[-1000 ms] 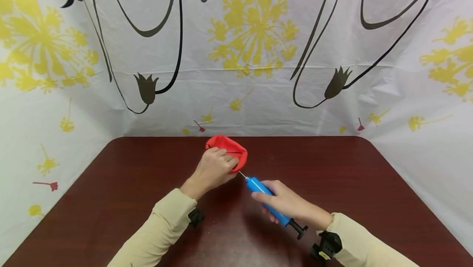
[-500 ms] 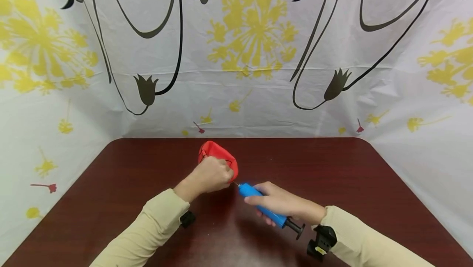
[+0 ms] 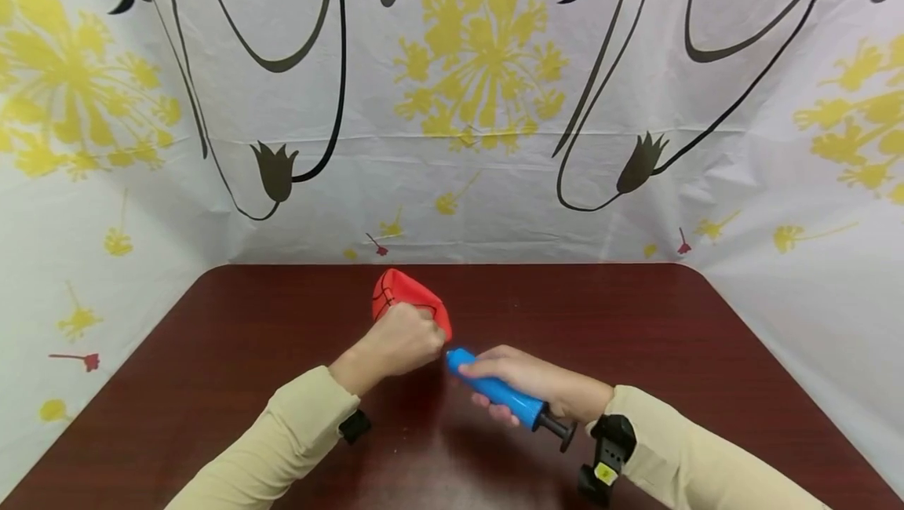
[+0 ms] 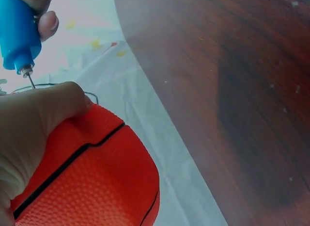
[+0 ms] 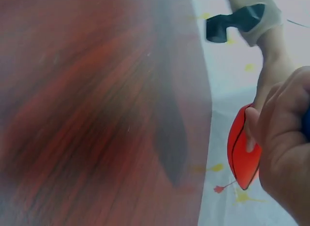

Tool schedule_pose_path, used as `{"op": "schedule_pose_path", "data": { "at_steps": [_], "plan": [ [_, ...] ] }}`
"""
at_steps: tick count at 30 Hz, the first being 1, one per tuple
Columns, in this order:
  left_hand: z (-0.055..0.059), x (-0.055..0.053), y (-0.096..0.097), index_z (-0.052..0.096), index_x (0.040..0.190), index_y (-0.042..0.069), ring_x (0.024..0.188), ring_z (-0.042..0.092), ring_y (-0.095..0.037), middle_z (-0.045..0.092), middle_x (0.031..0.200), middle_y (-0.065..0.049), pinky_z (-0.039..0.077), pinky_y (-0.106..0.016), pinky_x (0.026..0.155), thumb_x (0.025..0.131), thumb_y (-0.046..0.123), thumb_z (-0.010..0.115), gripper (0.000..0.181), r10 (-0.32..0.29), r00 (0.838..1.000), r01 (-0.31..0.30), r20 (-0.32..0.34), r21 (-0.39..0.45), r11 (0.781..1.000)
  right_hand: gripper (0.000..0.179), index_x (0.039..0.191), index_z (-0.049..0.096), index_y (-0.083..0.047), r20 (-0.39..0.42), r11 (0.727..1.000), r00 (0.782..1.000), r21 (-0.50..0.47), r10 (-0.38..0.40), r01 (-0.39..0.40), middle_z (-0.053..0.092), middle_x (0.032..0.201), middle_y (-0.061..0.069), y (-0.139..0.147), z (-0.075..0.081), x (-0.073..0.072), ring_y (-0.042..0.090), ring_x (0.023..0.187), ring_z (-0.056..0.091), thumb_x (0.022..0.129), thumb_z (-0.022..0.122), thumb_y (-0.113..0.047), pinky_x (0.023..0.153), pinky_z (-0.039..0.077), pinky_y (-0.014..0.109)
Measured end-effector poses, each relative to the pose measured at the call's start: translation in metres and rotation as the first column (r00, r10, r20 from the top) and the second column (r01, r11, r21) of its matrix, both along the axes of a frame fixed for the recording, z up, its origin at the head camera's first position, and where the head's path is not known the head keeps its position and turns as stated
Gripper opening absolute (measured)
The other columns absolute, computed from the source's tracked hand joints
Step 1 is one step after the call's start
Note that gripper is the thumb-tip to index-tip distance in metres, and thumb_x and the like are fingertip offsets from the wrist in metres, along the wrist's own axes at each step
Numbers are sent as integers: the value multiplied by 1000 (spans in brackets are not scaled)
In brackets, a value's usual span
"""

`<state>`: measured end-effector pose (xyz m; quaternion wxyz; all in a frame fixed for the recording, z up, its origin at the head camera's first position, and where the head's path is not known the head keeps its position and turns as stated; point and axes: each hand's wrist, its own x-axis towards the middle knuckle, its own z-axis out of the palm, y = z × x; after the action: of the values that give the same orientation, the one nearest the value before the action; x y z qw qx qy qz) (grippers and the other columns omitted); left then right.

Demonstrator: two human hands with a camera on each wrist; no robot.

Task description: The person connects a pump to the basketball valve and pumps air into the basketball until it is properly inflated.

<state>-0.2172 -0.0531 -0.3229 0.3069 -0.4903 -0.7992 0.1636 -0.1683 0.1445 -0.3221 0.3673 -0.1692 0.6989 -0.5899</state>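
Note:
My left hand (image 3: 404, 340) grips a limp, partly collapsed red ball (image 4: 101, 172) with black seam lines and a pebbled skin, like a small basketball. In my right hand (image 3: 519, 377) is a blue hand pump (image 3: 494, 391), its black handle (image 3: 560, 428) sticking out at the lower right. From the pump's nozzle a thin metal needle (image 4: 31, 80) points at the ball; its tip is hidden behind the left thumb in the left wrist view. The right wrist view shows the folded ball (image 5: 240, 153) beyond the right hand (image 5: 288, 138), with little of the pump visible.
A dark red-brown wooden table (image 3: 282, 298) lies below both hands, which are held above it. White sheeting (image 3: 494, 204) with yellow and grey flower prints hangs behind and at the sides. Each wrist wears a black camera band (image 3: 610, 451).
Both hands have moved slightly left and toward me, with the ball and pump. The pump's nozzle has closed in on the left hand, and the needle no longer shows in the head view.

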Motion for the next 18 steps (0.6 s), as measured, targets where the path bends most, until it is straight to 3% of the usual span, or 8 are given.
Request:
{"op": "schedule_pose_path", "data": {
  "at_steps": [3,4,7,9,11,14,15,18],
  "plan": [
    [2,1,0,63,62,14,45,42,-10,45,46,3,40,-25,41,72,20,67,12,23,1000,-23,-6,-16,1000,34,100,49,0,-198,994,980,106,19,2,49,62,6,-3,1,1,11,40,46,88,51,-32,38,41,24],
    [3,2,0,64,64,14,45,42,-10,46,47,3,40,-25,42,72,20,67,11,31,1000,-31,-4,-26,999,34,101,49,0,-300,985,953,170,39,14,49,61,5,-4,2,3,11,40,47,88,51,-32,38,42,26],
    [6,4,0,67,70,14,47,44,-10,49,50,3,43,-24,45,72,23,69,10,57,998,-57,5,-55,997,33,103,50,0,-560,939,820,331,117,92,50,59,2,-9,6,6,9,41,48,88,51,-30,40,43,27],
    [7,5,1,67,70,14,47,44,-10,48,50,3,43,-23,46,72,24,70,10,60,998,-59,15,-47,997,33,103,50,0,-602,927,787,357,137,112,50,59,1,-10,7,6,9,41,48,88,52,-29,41,43,26],
    [6,6,1,65,67,14,46,42,-9,47,48,3,41,-22,44,72,23,69,11,48,999,-47,25,-25,999,31,98,51,-1,-555,939,824,331,116,90,49,59,2,-11,7,4,10,41,47,88,52,-30,41,42,25],
    [2,6,2,60,60,14,44,39,-9,42,46,3,37,-22,41,73,21,67,17,10,999,-11,38,32,999,31,93,51,-1,-338,977,940,209,36,37,49,59,7,-10,4,1,13,39,46,87,53,-32,39,42,25],
    [1,6,2,58,58,14,43,39,-9,42,45,3,35,-22,40,73,21,67,19,-3,999,1,39,50,999,32,91,51,-1,-264,986,964,167,16,29,49,60,8,-10,3,0,14,40,46,87,53,-32,38,41,24],
    [-2,5,2,55,54,14,42,39,-8,41,44,4,33,-22,38,72,19,66,21,-25,999,22,32,87,996,34,91,51,-1,-116,996,993,91,-15,26,49,62,9,-9,1,-1,12,41,44,86,53,-34,39,40,23]
  ]
}}
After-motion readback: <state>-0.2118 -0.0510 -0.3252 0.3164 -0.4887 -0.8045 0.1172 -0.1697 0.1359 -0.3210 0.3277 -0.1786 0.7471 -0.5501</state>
